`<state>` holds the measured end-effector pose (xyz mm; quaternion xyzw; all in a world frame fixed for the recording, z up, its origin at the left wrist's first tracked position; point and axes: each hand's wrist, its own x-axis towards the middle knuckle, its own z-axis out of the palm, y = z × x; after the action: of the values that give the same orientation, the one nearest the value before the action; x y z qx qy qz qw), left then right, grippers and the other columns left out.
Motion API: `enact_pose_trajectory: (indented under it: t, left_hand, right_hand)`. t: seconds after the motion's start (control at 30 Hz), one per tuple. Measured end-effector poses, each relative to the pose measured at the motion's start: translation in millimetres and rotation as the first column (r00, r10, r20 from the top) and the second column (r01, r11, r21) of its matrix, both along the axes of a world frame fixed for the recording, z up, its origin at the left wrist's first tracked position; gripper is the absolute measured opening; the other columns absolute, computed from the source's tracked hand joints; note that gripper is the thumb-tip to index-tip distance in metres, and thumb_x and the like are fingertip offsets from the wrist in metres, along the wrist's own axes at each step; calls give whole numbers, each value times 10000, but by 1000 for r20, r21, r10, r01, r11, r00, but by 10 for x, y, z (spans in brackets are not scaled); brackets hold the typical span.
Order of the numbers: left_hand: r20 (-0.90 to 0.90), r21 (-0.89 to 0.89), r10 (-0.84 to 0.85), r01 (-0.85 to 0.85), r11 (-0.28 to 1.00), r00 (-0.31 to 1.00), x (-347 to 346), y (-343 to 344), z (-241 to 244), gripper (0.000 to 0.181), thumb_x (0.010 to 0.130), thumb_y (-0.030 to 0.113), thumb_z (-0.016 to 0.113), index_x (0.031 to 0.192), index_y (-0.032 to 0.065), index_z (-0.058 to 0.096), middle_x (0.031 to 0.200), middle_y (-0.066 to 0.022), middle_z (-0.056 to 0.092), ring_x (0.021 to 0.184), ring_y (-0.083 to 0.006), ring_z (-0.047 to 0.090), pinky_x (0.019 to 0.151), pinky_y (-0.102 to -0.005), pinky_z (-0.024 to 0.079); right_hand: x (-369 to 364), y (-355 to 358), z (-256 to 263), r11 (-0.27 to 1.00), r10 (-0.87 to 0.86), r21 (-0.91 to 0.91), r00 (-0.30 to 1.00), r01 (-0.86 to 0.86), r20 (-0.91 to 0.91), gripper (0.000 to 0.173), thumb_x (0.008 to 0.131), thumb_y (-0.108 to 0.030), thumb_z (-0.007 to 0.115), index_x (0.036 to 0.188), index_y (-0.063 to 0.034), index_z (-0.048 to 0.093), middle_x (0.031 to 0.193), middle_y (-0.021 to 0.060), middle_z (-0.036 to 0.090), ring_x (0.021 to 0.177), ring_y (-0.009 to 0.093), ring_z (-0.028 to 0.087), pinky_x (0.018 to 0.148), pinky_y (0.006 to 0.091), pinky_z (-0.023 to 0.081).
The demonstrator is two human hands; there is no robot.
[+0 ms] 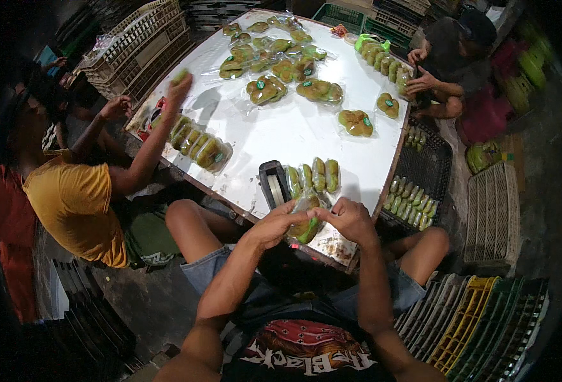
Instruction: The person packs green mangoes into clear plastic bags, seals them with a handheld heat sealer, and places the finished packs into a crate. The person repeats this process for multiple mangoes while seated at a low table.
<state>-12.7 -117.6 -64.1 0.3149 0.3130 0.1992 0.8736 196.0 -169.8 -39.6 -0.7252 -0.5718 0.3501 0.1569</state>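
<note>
My left hand point(275, 223) holds a clear plastic bag of green-brown fruit point(304, 230) over the near edge of the white table. My right hand point(352, 220) pinches the bag's right side, its fingertips close to my left thumb. Part of the bag is hidden behind my fingers. Just beyond it, a row of wrapped fruit packs point(319, 175) stands on the tabletop. To their left is a black tape dispenser point(272, 185) with a pale roll.
Bagged fruit point(266, 90) covers the far part of the white table point(257, 136). One co-worker in a yellow shirt point(73, 200) sits left, beside packed fruit point(202, 145); another person point(445, 67) handles packs at right. A black crate point(424, 184) holds more packs. Stacked crates point(462, 320) stand lower right.
</note>
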Motion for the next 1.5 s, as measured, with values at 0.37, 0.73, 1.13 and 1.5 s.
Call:
enact_pose_trajectory:
  t: [0.37, 0.73, 1.13, 1.5]
  left_hand:
    - [211, -63, 163, -153, 986, 964, 61, 163, 125, 590, 1032, 441, 435, 1369, -43, 416, 1248, -195, 598, 1073, -277, 653, 896, -439, 580]
    - [-138, 511, 349, -235, 827, 927, 632, 448, -10, 251, 1004, 251, 566, 1032, 6, 525, 659, -51, 520, 579, -167, 567, 544, -301, 490]
    - [-840, 537, 417, 426, 728, 347, 2407, 2877, -1663, 565, 788, 441, 723, 1083, -39, 688, 1023, -242, 702, 1000, -371, 677, 862, -402, 525]
    - [-303, 952, 98, 296, 80, 948, 1688, 1644, 769, 84, 759, 59, 666, 788, 12, 602, 1040, -121, 695, 958, -243, 673, 817, -347, 538]
  right_hand:
    - [58, 103, -195, 870, 3, 432, 875, 236, -484, 421, 934, -243, 675, 1243, 19, 559, 1172, 205, 628, 1032, 286, 635, 907, 373, 498]
    - [415, 434, -1434, 748, -319, 549, 927, 373, -196, 631, 885, -412, 693, 1293, 32, 507, 1247, 237, 553, 1182, 398, 520, 1021, 472, 403]
    - [498, 500, -1360, 739, -423, 326, 783, 589, -456, 546, 971, -479, 543, 1171, 26, 608, 1155, 256, 621, 1090, 427, 592, 938, 453, 461]
    - [813, 355, -516, 415, -540, 700, 777, 581, -324, 913, 752, -237, 855, 1452, -11, 315, 1274, 184, 539, 1211, 321, 535, 978, 402, 487]
